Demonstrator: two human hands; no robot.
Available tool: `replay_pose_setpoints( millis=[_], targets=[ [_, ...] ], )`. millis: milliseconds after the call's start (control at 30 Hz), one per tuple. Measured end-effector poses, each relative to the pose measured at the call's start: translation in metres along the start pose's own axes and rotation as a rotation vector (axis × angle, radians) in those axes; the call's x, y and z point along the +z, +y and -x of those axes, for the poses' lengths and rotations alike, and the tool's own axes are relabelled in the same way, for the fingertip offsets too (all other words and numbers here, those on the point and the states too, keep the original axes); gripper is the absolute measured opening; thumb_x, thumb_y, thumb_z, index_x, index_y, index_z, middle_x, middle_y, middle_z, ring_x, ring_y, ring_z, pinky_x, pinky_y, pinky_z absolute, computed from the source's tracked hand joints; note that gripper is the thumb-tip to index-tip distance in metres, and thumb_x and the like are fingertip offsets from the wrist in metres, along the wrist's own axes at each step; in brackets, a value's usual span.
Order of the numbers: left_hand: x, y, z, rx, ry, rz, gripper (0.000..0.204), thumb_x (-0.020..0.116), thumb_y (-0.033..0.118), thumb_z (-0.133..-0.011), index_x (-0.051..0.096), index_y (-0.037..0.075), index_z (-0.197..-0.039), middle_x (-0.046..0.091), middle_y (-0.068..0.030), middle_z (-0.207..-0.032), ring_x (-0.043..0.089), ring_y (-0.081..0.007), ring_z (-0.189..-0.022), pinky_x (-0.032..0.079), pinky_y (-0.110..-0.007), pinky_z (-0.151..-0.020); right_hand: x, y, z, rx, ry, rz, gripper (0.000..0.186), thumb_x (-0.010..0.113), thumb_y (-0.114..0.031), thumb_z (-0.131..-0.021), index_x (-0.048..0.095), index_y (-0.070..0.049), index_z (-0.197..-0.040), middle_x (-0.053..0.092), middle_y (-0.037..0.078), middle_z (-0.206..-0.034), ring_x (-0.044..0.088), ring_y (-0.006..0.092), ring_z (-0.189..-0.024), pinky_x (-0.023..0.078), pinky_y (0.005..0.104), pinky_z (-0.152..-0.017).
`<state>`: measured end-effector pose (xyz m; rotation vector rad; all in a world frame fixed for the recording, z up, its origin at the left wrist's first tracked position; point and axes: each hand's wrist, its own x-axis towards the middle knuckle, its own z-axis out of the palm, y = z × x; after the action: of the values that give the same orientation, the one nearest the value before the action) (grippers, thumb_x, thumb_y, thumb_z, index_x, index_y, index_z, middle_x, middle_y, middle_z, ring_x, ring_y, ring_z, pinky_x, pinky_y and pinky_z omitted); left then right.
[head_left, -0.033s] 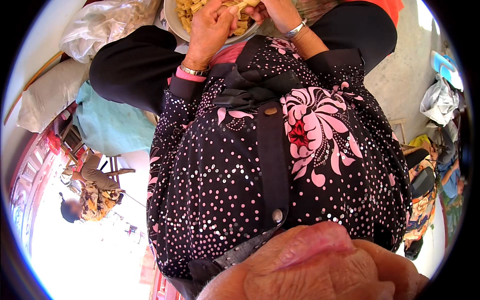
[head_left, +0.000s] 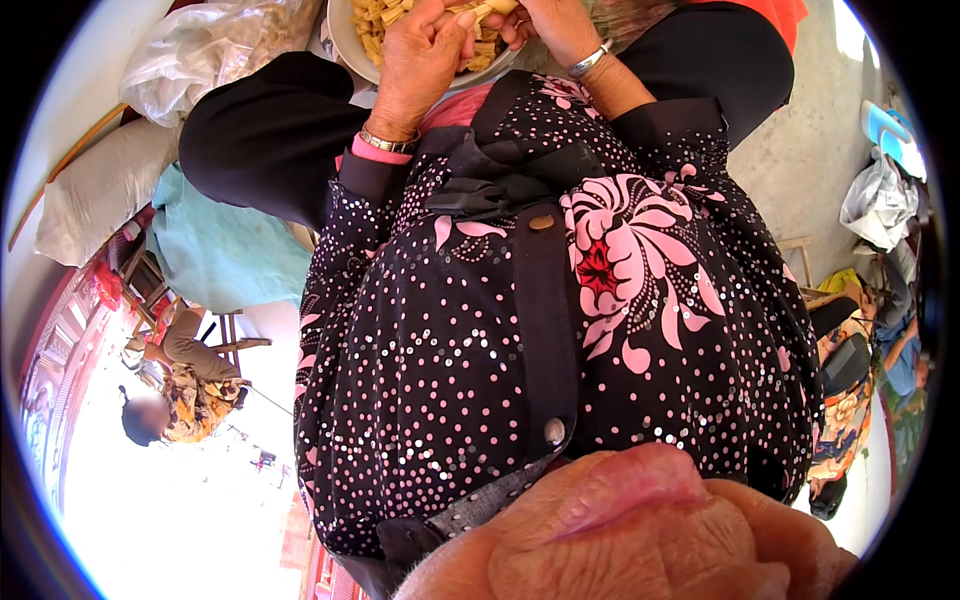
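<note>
Since the left black-trousered leg (head_left: 260, 130) lies close beside the pale bowl (head_left: 338, 35), a shift of that leg could, I judge, jog the rim and spill the yellow-brown pieces (head_left: 371, 22) heaped inside; what supports the bowl is hidden; next along, the left hand (head_left: 415, 45) has its thumb and fingers pinched narrow on one end of a pale yellow strip (head_left: 494, 8); if that pinch loosens, the strip could slip and drop among the pieces. Held above the bowl, toward its right side, the strip might also snap or split should the two hands twist or pull unevenly; fragments could then fall outside the rim. Its long axis runs roughly sideways from hand to hand, the right end slanting slightly away from the body; fingers or the upper edge of the view hide both tips; farthest right, the right hand (head_left: 548, 25) has curled fingers closed on the other end; its thumb I cannot make out.
</note>
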<state>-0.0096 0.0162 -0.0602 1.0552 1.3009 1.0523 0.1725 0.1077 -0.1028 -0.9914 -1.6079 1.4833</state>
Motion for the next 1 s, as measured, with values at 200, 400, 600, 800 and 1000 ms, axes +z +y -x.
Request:
replay_pose_setpoints(
  millis=[200,400,600,800,1000],
  targets=[
    [0.005,-0.009,-0.002,0.180,0.050,-0.091,0.032,0.057,0.010,-0.105,0.055,0.002,-0.136,0.061,0.0010,-0.077,0.051,-0.0042,-0.064,0.041,-0.019,-0.058,0.004,-0.009,0.002,0.243,-0.184,-0.376,0.043,0.050,-0.039,-0.108,0.070,-0.005,-0.090,0.063,0.003,-0.070,0.055,0.0136,-0.056,0.045,0.0278,-0.055],
    [0.010,0.012,0.003,0.110,-0.034,-0.011,0.031,0.052,0.000,-0.104,0.049,0.001,-0.135,0.069,-0.0093,-0.101,0.069,-0.0121,-0.085,0.055,-0.024,-0.075,0.009,-0.008,0.008,0.416,-0.252,-0.729,0.020,0.066,-0.026,-0.102,0.068,-0.009,-0.091,0.055,-0.001,-0.062,0.041,0.0073,-0.044,0.031,0.0238,-0.040],
    [0.020,0.021,0.005,0.116,0.017,0.068,0.022,0.056,0.006,-0.104,0.055,0.002,-0.126,0.066,-0.0040,-0.085,0.059,-0.0078,-0.069,0.047,-0.022,-0.062,0.011,-0.004,0.015,0.485,-0.163,-0.803,0.012,0.068,-0.021,-0.099,0.067,-0.009,-0.094,0.050,-0.002,-0.061,0.037,0.0067,-0.045,0.028,0.0237,-0.041],
    [0.009,0.012,0.011,0.093,0.007,-0.067,0.028,0.058,0.010,-0.105,0.052,0.003,-0.131,0.056,0.0040,-0.069,0.045,-0.0018,-0.060,0.034,-0.018,-0.054,0.004,-0.012,0.018,0.482,-0.076,-0.730,0.011,0.069,-0.020,-0.097,0.068,-0.009,-0.096,0.050,-0.003,-0.063,0.038,0.0062,-0.045,0.030,0.0238,-0.041],
    [0.004,0.006,0.009,0.080,0.025,-0.031,0.025,0.057,0.010,-0.106,0.053,0.004,-0.129,0.057,0.0027,-0.070,0.046,-0.0027,-0.060,0.035,-0.018,-0.055,-0.005,-0.026,0.007,0.494,-0.094,-0.752,0.016,0.069,-0.024,-0.099,0.068,-0.008,-0.097,0.054,-0.002,-0.066,0.043,0.0065,-0.048,0.035,0.0242,-0.043]
  ],
)
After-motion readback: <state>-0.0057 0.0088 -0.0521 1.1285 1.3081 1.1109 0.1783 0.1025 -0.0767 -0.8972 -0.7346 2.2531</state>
